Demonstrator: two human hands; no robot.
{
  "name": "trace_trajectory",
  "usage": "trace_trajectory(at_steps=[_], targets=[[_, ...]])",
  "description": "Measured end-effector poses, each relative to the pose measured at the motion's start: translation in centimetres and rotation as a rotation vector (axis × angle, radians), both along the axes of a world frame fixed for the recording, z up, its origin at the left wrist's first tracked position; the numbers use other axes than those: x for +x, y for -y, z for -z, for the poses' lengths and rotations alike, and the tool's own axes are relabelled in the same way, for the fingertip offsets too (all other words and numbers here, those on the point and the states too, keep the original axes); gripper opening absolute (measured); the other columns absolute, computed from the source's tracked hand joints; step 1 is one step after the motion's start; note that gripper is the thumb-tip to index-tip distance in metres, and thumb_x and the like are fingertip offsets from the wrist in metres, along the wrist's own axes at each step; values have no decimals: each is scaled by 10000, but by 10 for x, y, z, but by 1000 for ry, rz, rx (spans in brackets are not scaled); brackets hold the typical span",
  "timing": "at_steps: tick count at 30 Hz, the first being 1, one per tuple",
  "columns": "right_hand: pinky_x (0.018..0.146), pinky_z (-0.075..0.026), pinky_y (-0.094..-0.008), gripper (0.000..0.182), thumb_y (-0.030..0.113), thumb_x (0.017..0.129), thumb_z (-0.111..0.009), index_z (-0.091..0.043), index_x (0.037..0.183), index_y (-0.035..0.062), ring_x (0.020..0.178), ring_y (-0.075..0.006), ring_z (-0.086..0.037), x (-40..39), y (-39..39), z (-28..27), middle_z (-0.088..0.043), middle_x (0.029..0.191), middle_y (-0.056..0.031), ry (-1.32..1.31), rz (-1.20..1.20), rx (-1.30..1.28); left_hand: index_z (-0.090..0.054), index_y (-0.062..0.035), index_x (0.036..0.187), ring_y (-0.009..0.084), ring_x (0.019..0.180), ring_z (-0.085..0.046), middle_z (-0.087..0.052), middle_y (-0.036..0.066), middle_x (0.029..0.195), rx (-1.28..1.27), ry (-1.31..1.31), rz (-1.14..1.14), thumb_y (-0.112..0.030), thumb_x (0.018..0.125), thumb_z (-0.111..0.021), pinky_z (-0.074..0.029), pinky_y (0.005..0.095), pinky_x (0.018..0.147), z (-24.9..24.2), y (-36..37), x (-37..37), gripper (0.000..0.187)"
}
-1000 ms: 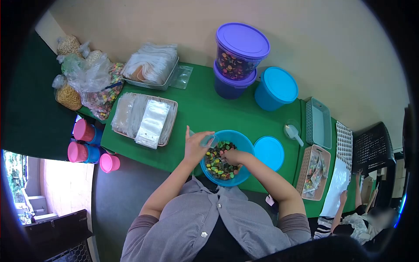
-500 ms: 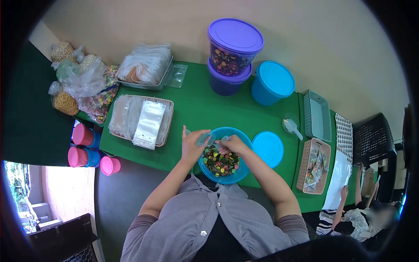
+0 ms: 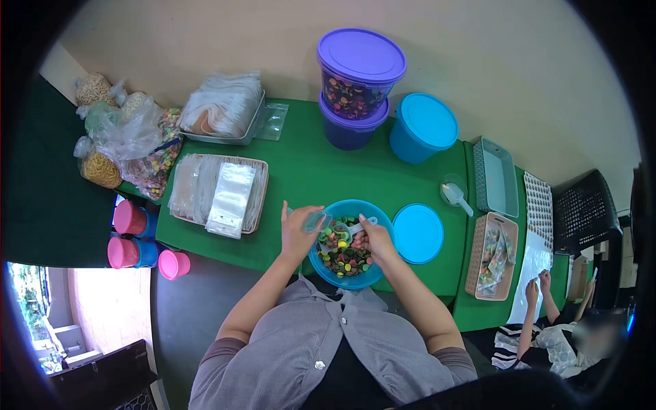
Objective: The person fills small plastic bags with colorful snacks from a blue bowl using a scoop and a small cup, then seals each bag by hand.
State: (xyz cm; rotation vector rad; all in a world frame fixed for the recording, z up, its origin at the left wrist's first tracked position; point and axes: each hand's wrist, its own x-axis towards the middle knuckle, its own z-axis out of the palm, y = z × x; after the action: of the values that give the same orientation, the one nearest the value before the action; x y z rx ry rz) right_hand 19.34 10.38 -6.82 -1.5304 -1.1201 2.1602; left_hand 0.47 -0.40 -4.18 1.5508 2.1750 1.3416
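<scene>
A blue tub (image 3: 350, 281) of small colourful round candies (image 3: 348, 261) stands at the table's front edge. My left hand (image 3: 298, 234) is at the tub's left rim, its fingers closed around a small clear plastic cup (image 3: 316, 221). The cup tilts over the candies. Inside the tub, my right hand (image 3: 378, 240) grips a clear scoop (image 3: 357, 228) by its handle. The scoop's bowl is down among the candies, partly hidden by them. To the right of the tub lies a flat blue lid (image 3: 418, 234).
Baskets of clear bags (image 3: 230, 198) sit left. Lidded purple tubs (image 3: 362, 55) and a blue tub (image 3: 422, 130) stand behind. A second scoop (image 3: 456, 197), a basket of filled packets (image 3: 493, 260) and a grey basket (image 3: 497, 174) are right. Another person's hands (image 3: 536, 285) work far right.
My right hand has moved down and slightly right, away from the cup, and the scoop is now in the candies. My left hand still holds the cup at the rim.
</scene>
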Motion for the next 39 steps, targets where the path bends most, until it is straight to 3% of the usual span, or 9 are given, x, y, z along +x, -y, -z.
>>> trace_trajectory(at_steps=[8, 11, 13, 19, 26, 31, 33, 36, 39], targets=[[481, -407, -237, 469, 409, 981, -518, -562, 656, 73, 494, -112, -514, 24, 26, -78, -569, 594, -44, -166, 260, 196, -628, -79, 1013, 220, 966, -656, -690, 54, 980, 160, -16, -20, -88, 768, -753, -267, 510, 1122, -66, -4, 1, 275], [448, -370, -237, 449, 367, 995, -505, -550, 645, 89, 469, -107, -484, 37, 24, -92, -539, 559, -29, -231, 419, 229, -596, -48, 1028, 191, 961, -651, -678, 67, 965, 305, 147, -46, -35, 768, -746, -403, 434, 1034, -99, -7, 5, 301], [426, -350, -244, 446, 343, 1002, -495, -552, 640, 90, 446, -107, -465, 51, 24, -106, -529, 534, -32, -231, 515, 363, -581, -29, 1044, 169, 948, -644, -667, 78, 954, 257, 587, 36, -23, 764, -752, -485, 346, 913, -114, -10, 14, 328], [422, -357, -242, 482, 321, 1014, -478, -533, 617, 54, 439, -100, -469, 69, 28, -143, -544, 536, -55, -224, 659, 629, -573, -61, 1108, 148, 917, -652, -670, 67, 947, -50, 485, 369, -69, 737, -781, -498, 295, 851, -78, -18, 44, 425], [438, -324, -236, 474, 273, 1011, -499, -539, 595, 49, 459, -74, -452, 64, 40, -139, -522, 525, -16, 94, 537, 882, -548, -95, 1148, 286, 1112, -581, -608, 93, 1144, -169, 240, 502, -147, 591, -818, -407, 412, 1010, -46, -18, 57, 622], [433, -315, -275, 404, 158, 968, -576, -537, 591, 18, 453, -98, -445, 56, 48, -137, -515, 520, -27, 258, 352, 1186, -524, -121, 1171, 311, 1153, -538, -595, 83, 1146, -168, 142, 538, -208, 595, -832, -312, 508, 1073, -42, -17, 62, 659], [428, -341, -335, 268, 51, 889, -639, -564, 638, -7, 442, -172, -490, 54, 49, -146, -530, 531, -87, 367, 129, 1481, -523, -128, 1169, 308, 1145, -538, -594, 84, 1129, -182, 109, 550, -250, 610, -846, -312, 538, 1066, -41, -17, 63, 657], [428, -336, -351, 229, 29, 859, -658, -572, 648, 2, 452, -231, -492, 52, 52, -151, -528, 551, -106, 342, 95, 1549, -517, -130, 1172, 310, 1151, -537, -595, 75, 1119, -215, 137, 559, -243, 617, -839, -296, 553, 1079, -36, -17, 63, 653], [436, -303, -339, 268, 44, 892, -633, -549, 645, -17, 462, -194, -472, 54, 50, -156, -521, 562, -94, 293, 151, 1581, -510, -132, 1177, 310, 1151, -540, -596, 74, 1129, -200, 160, 546, -237, 626, -834, -295, 555, 1078, -33, -17, 60, 648]])
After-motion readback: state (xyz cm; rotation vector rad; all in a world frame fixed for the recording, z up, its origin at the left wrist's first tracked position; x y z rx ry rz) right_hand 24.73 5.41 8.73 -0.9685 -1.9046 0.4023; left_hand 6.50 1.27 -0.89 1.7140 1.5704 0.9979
